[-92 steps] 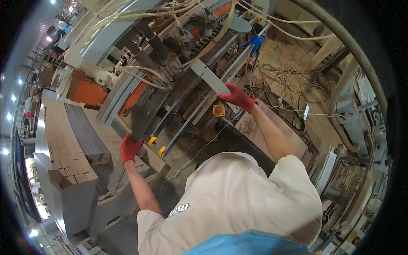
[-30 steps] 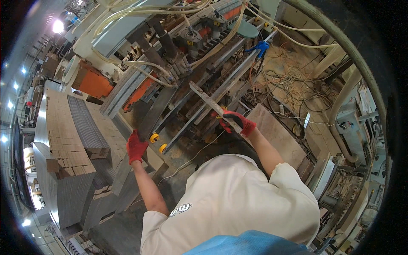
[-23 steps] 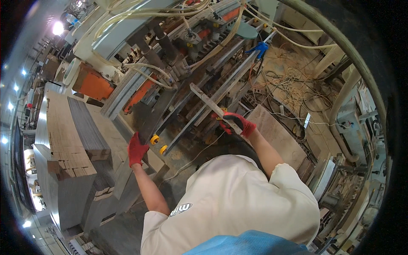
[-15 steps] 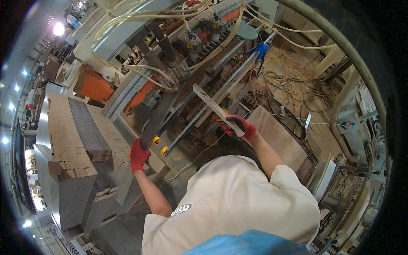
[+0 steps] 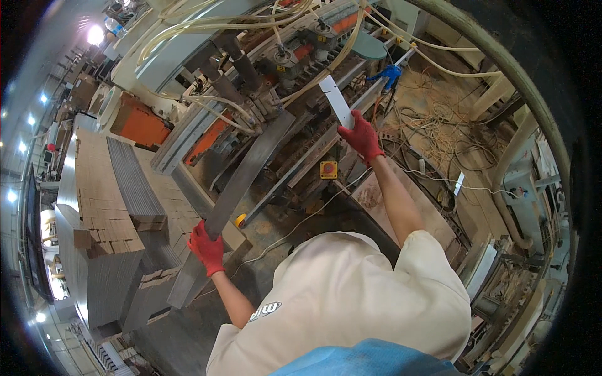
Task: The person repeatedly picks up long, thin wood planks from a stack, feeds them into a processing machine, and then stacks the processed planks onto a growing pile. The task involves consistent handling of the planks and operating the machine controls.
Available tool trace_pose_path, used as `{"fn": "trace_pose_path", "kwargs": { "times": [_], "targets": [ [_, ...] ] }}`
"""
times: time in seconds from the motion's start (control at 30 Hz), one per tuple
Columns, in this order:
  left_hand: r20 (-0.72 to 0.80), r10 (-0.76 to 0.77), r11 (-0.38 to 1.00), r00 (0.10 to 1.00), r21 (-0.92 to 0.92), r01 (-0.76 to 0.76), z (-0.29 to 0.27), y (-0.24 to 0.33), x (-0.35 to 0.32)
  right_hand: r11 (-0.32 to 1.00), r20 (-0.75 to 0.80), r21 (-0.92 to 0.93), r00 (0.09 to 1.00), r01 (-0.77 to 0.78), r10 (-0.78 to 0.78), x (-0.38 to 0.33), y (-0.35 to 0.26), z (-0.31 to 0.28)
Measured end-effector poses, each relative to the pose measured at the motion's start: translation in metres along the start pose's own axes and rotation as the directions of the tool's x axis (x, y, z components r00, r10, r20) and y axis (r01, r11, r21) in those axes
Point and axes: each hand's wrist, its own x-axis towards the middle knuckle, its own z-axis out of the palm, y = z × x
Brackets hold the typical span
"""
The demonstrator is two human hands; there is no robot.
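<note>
My left hand (image 5: 207, 249), in a red glove, is closed around the near end of a long grey board (image 5: 248, 170). The board slants away to the right, its far end beside the machine's clamps and cylinders (image 5: 260, 103). At the right, my gloved right hand (image 5: 362, 138) grips the lower end of a short white strip (image 5: 337, 100) with small notches in its edge. That strip is held tilted above the machine's metal rails (image 5: 301, 166). Below the right hand is a red button on a yellow box (image 5: 328, 170).
Stacks of grey-faced boards with brown edges (image 5: 103, 188) stand at the left. A brown panel (image 5: 401, 200) lies right of the rails, beside tangled cords and shavings (image 5: 439, 125). Pale hoses (image 5: 188, 28) loop overhead. A white cable (image 5: 282, 240) crosses the floor; a blue air gun (image 5: 390, 74) hangs farther back.
My right hand has risen and moved away from me, and the strip in it now shows a white face. My left hand has drawn the grey board slightly toward me, its broad face turned up.
</note>
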Motion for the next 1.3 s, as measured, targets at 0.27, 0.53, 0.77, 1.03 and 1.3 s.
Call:
{"fn": "trace_pose_path", "kwargs": {
  "times": [0.27, 0.53, 0.77, 1.03, 1.3],
  "targets": [
    [0.106, -0.050, 0.998, 0.993, -0.036, 0.054, -0.013, -0.008, -0.060, 0.829, -0.163, -0.517, 0.927, 0.212, -0.338, 0.003, -0.042, -0.037],
    [-0.384, -0.014, 0.986, 0.923, 0.150, 0.077, -0.032, 0.016, -0.137, 0.712, 0.296, 0.686, 0.835, 0.152, -0.463, -0.065, -0.106, -0.022],
    [-0.635, 0.002, 0.882, 0.772, 0.365, 0.298, -0.052, 0.048, -0.187, 0.648, 0.443, 0.761, 0.733, -0.003, -0.516, -0.071, -0.134, -0.035],
    [-0.735, 0.029, 0.655, 0.677, 0.526, 0.542, -0.102, 0.092, -0.259, 0.589, 0.466, 0.808, 0.633, -0.021, -0.618, -0.093, -0.160, -0.005],
    [-0.679, -0.293, 0.492, 0.674, 0.497, 0.715, -0.136, 0.157, -0.407, 0.131, 0.728, 0.596, 0.464, -0.792, -0.504, -0.157, -0.179, 0.076]
  ]
}}
